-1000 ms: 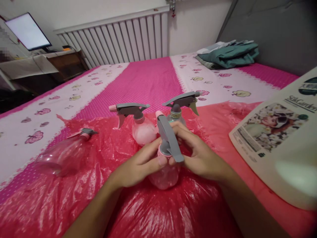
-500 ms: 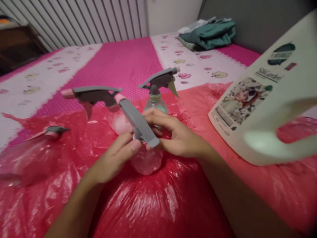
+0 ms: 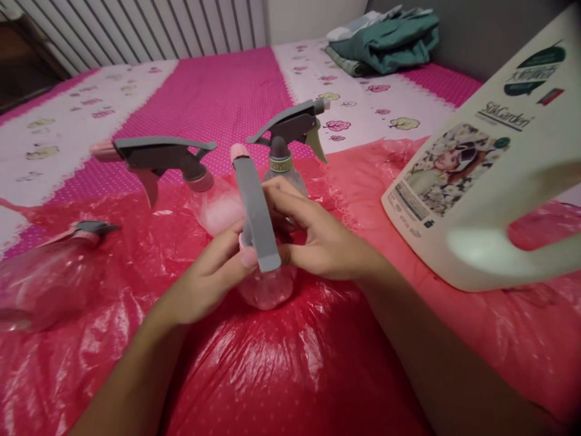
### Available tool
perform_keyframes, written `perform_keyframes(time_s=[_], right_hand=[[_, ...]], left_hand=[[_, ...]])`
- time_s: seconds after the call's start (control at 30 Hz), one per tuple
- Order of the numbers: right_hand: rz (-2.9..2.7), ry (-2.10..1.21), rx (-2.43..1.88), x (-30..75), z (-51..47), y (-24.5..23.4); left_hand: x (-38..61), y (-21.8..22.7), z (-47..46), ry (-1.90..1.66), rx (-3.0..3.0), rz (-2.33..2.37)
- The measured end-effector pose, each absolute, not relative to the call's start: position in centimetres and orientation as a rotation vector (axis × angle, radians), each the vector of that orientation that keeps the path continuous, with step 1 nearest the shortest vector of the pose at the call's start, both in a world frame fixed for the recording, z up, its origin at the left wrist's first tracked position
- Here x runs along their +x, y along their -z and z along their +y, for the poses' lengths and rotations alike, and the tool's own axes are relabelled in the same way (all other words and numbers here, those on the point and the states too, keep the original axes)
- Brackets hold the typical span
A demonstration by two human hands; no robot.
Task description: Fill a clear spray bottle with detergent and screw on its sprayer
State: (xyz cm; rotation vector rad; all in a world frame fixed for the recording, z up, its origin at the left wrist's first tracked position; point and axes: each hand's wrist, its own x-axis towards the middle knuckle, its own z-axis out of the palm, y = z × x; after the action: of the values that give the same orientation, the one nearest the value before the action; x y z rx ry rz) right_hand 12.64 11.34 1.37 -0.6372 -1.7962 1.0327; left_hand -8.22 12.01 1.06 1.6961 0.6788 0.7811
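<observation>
In the middle, a clear spray bottle point(image 3: 267, 290) stands on red plastic sheeting, topped by a grey spray head with a pink nozzle point(image 3: 254, 206). My left hand point(image 3: 215, 275) is closed on the neck from the left, its thumb at the pink collar. From the right, my right hand point(image 3: 313, 236) curls its fingers round the same neck; the spray head partly hides them. Just behind stand a spray bottle with a pink-nozzled grey trigger point(image 3: 163, 160) and another with a green collar and trigger point(image 3: 290, 133).
A large white jug point(image 3: 490, 181) with a flower-picture label tilts at the right. On the left, a clear spray bottle point(image 3: 49, 278) lies on its side on the red plastic sheet point(image 3: 290, 375). Folded green cloth point(image 3: 385, 42) rests on the patterned bedspread point(image 3: 222, 103) at the back.
The held spray head has turned, so its pink nozzle now points nearly straight away from me instead of to the far left. Both hands stay at the neck; the view has shifted slightly.
</observation>
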Motion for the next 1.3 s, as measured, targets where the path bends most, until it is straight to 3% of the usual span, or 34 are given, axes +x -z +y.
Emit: perform_keyframes(time_s=[0.43, 0.7, 1.03, 1.3], right_hand=[[-1.772, -1.211, -0.593, 13.1, 11.5, -0.9], [-1.754, -1.179, -0.634, 12.8, 11.1, -1.6], [-1.620, -0.972, -0.871, 12.2, 10.7, -1.5], [-1.579, -0.892, -0.795, 11.7, 10.8, -1.2]], left_hand=[[-8.6, -0.2, 13.6, -0.745, 1.640, 0.660], [-8.0, -1.4, 12.5, -0.668, 1.578, 0.654], [-8.0, 0.0, 14.0, -0.959, 1.592, 0.584], [-8.3, -0.7, 14.1, -0.961, 1.700, 0.624]])
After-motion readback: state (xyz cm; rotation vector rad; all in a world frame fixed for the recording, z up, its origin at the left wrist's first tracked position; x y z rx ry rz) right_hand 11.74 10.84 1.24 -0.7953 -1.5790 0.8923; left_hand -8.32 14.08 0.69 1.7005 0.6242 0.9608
